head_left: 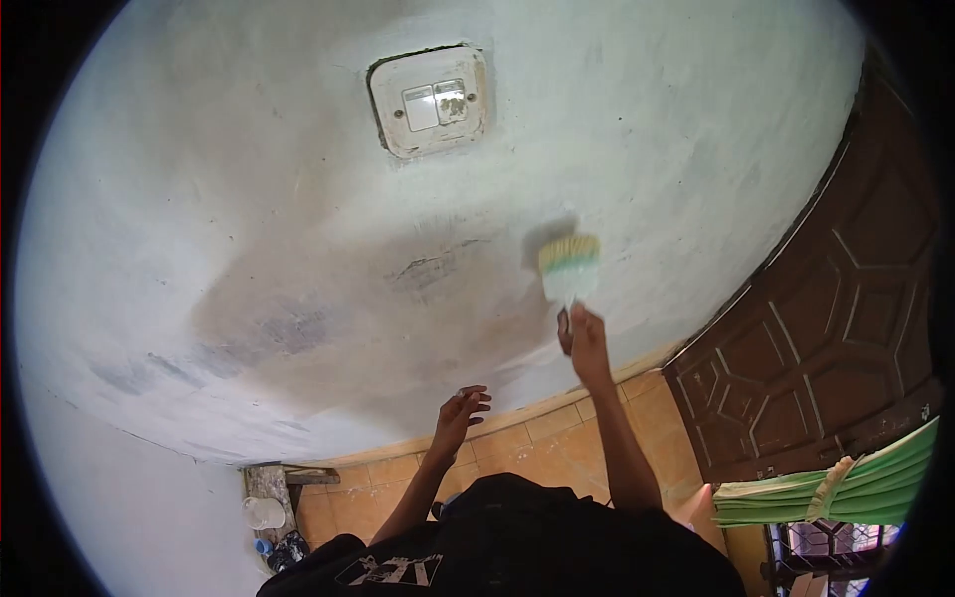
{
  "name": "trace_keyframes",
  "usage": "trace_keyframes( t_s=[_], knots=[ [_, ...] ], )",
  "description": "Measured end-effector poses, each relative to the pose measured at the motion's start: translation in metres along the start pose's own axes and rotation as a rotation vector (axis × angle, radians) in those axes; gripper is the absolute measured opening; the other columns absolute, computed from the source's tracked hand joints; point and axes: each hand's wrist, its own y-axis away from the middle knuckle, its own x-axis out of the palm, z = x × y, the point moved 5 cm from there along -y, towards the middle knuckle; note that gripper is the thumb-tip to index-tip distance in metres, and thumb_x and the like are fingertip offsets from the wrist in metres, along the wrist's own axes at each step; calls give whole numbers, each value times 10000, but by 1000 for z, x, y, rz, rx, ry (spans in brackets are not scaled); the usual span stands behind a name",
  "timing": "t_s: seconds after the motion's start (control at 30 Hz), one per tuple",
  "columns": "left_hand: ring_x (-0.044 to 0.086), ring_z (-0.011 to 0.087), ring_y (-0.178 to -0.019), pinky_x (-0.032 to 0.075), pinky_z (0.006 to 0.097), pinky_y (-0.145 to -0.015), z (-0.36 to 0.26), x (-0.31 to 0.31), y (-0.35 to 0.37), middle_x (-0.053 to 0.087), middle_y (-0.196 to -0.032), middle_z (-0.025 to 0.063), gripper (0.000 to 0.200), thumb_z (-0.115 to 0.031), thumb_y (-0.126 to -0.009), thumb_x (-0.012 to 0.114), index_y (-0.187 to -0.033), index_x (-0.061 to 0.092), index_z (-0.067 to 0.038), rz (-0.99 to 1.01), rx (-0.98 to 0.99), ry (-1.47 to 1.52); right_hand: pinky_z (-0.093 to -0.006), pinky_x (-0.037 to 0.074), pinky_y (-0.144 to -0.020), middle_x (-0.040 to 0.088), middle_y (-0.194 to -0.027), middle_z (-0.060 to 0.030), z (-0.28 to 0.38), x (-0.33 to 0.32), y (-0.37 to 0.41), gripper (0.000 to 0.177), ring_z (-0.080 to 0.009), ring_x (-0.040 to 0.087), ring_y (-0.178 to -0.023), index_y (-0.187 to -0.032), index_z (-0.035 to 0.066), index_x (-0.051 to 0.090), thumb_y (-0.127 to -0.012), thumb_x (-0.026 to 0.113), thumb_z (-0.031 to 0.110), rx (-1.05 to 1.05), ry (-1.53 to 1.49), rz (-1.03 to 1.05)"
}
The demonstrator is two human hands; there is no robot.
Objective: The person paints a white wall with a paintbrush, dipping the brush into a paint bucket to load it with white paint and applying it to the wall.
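Note:
My right hand (pixel 588 343) is wrapped round the handle of a wide paintbrush (pixel 570 271), held with its bristles up. White and pale green paint coats the brush head, and the bristle tips are yellowish. The bristles are close in front of the white wall (pixel 676 209), their shadow just to the left. Lower and to the left, my left hand (pixel 462 416) hangs in front of the wall with fingers apart and slightly bent, holding nothing. Dark scuffs and grey-brown patches mark the wall above it.
A paint-smeared light switch (pixel 430 102) sits in the wall above. On the right stands a brown panelled door (pixel 816 328), with a green curtain (pixel 846 478) below it. A small wooden bench (pixel 269 485) bearing a white container (pixel 264 512) is at lower left, on orange floor tiles (pixel 547 426).

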Motion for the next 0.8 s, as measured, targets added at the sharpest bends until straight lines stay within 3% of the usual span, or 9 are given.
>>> trace_keyframes(
  t_s=[0.1, 0.13, 0.2, 0.3, 0.33, 0.4, 0.6, 0.7, 0.8],
  knots=[
    [599, 165, -993, 478, 329, -841, 2, 0, 3, 627, -1082, 70, 330, -316, -994, 507, -1204, 565, -67, -15, -13, -7, -357, 379, -507, 446, -603, -148, 48, -4, -36, 223, -231, 461, -511, -762, -4, 480, -933, 535, 127, 47, -125, 107],
    [598, 165, -994, 478, 328, -840, 3, 0, 4, 626, -1082, 69, 330, -315, -994, 508, -1204, 565, -68, -19, -10, -6, -340, 369, -499, 433, -592, -139, 49, -1, -42, 209, -202, 450, -507, -771, -2, 476, -930, 538, 118, 121, -329, 141],
    [598, 160, -986, 477, 320, -832, 4, 0, 2, 629, -1075, 61, 321, -310, -995, 509, -1201, 570, -71, -31, -2, 3, -364, 371, -501, 429, -581, -149, 22, 3, -47, 191, -225, 460, -512, -806, -5, 494, -938, 530, 129, 64, 71, 133],
    [598, 148, -971, 473, 305, -817, 6, -2, 1, 635, -1063, 45, 306, -300, -997, 511, -1196, 582, -78, -57, 1, 35, -242, 197, -399, 299, -499, 55, -47, 12, -12, 551, -54, 252, -417, -610, 150, 340, -992, 390, 544, 138, -66, 74],
    [597, 148, -973, 474, 305, -817, 7, -3, 1, 635, -1065, 45, 306, -299, -996, 513, -1196, 581, -78, -62, -2, 46, -232, 195, -395, 289, -500, 63, -62, 12, 9, 544, -51, 255, -413, -614, 157, 342, -984, 405, 551, 393, -243, 161],
    [596, 147, -979, 474, 305, -819, 15, -5, 12, 634, -1071, 45, 309, -301, -995, 515, -1198, 580, -78, -66, -27, 49, -224, 187, -394, 280, -502, 70, -70, 8, 33, 534, -47, 243, -412, -619, 161, 338, -987, 407, 542, 462, -199, 128],
    [594, 152, -993, 474, 310, -828, 16, -7, 8, 633, -1087, 46, 319, -308, -993, 516, -1203, 576, -76, -41, -23, 34, -243, 217, -393, 305, -494, 63, 47, 3, -16, 534, -56, 259, -412, -591, 150, 384, -1005, 395, 488, 228, -168, 28],
    [595, 156, -993, 475, 316, -831, 13, -7, 10, 634, -1087, 49, 323, -308, -993, 514, -1205, 575, -72, -59, -25, 41, -252, 243, -414, 325, -506, 51, 42, 18, -33, 533, -63, 288, -437, -604, 128, 400, -1011, 389, 473, 298, -288, 143],
    [595, 157, -990, 476, 318, -831, 16, -10, 10, 635, -1080, 48, 319, -307, -993, 513, -1201, 578, -73, -77, -24, 57, -264, 250, -422, 317, -507, 48, -20, 25, -9, 542, -68, 293, -445, -601, 118, 392, -1013, 383, 472, 379, -250, 128]
  ],
)
